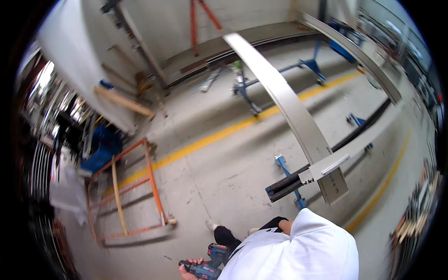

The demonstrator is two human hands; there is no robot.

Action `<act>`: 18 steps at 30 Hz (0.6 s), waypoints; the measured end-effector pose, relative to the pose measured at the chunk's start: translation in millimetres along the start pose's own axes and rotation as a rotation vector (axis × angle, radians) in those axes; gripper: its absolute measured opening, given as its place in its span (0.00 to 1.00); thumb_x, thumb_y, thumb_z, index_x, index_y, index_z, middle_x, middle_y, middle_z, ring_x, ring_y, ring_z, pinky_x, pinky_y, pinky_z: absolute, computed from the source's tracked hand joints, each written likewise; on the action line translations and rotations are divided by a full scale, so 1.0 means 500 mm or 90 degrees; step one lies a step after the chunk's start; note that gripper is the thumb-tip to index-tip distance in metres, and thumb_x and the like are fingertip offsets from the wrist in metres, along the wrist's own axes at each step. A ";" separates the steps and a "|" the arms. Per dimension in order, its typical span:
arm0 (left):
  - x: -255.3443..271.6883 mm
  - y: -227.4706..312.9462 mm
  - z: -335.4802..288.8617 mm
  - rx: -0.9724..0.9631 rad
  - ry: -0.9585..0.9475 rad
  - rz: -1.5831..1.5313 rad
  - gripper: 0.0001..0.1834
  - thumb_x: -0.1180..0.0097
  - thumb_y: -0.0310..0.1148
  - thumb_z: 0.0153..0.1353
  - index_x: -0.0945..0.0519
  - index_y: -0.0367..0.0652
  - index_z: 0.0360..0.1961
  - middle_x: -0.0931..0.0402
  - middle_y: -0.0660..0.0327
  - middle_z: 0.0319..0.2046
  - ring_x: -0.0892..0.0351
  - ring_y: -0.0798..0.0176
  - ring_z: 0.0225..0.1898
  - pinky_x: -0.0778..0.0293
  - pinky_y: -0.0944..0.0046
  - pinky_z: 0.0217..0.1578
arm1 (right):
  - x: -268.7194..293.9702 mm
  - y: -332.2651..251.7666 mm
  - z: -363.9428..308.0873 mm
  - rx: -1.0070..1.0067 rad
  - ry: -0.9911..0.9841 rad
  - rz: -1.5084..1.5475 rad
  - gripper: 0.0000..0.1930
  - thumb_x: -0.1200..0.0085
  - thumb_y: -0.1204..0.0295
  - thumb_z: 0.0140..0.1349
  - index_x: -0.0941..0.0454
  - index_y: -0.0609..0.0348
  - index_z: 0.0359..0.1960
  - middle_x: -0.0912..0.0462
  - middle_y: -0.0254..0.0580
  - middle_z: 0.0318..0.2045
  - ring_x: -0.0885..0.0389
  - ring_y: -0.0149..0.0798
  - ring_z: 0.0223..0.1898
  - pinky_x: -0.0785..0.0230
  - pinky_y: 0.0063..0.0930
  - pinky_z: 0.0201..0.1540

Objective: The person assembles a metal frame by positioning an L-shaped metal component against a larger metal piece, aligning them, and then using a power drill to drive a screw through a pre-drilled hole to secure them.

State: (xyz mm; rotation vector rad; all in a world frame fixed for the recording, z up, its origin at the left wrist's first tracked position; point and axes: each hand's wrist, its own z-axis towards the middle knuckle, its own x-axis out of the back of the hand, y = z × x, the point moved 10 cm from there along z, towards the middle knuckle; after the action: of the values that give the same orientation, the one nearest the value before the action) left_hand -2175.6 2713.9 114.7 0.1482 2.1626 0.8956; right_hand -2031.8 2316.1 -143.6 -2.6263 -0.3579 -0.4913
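Observation:
At the lower edge my left hand (187, 273) is closed around the front part of a dark blue and black cordless drill (205, 271). The drill lies on its side, its battery (218, 251) turned up toward my leg and a thin bit pointing up-left. A bit of my right forearm (285, 227) shows below the white sleeve; the hand itself is hidden by my body. Ahead on the right, a long light metal profile (289, 100) rests across a dark padded support beam (284, 187). Another pale metal piece (326, 167) crosses over its near end.
An orange metal frame (154, 189) lies on the floor at left. Blue wheeled stands (298, 201) stand under the beams. A second long profile (359, 53) runs at far right. Stacked strips (415, 212) fill the right edge, and a wooden beam (125, 101) leans at the left.

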 end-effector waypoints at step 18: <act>-0.891 -0.268 0.577 0.514 -0.598 0.344 0.21 0.41 0.49 0.58 0.25 0.39 0.33 0.25 0.57 0.27 0.27 0.57 0.27 0.28 0.52 0.42 | 0.080 -0.131 0.075 -0.306 0.177 0.556 0.12 0.47 0.69 0.58 0.16 0.60 0.38 0.15 0.56 0.41 0.17 0.55 0.42 0.25 0.44 0.46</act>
State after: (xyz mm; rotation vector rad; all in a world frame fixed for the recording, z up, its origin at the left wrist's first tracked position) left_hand -1641.6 2608.0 173.5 1.3087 1.4398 0.0675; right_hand -2006.3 2397.0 -134.7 -2.7359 1.0695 -0.6579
